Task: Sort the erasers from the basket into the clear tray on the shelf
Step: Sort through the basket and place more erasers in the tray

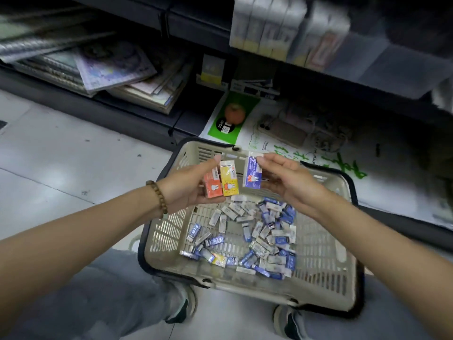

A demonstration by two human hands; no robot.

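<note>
My left hand curls round two slick, film-wrapped blocks, an orange eraser and a yellow eraser, side by side and touching, with my thumb pressed on the orange one's top. My right hand pinches a blue eraser, upright, just beside the yellow. Round wooden beads ring my left wrist. Below both hands sits the beige slotted plastic basket, its floor strewn with small blue and white erasers. Up right, on the dark shelf, the clear tray shows blurred.
</note>
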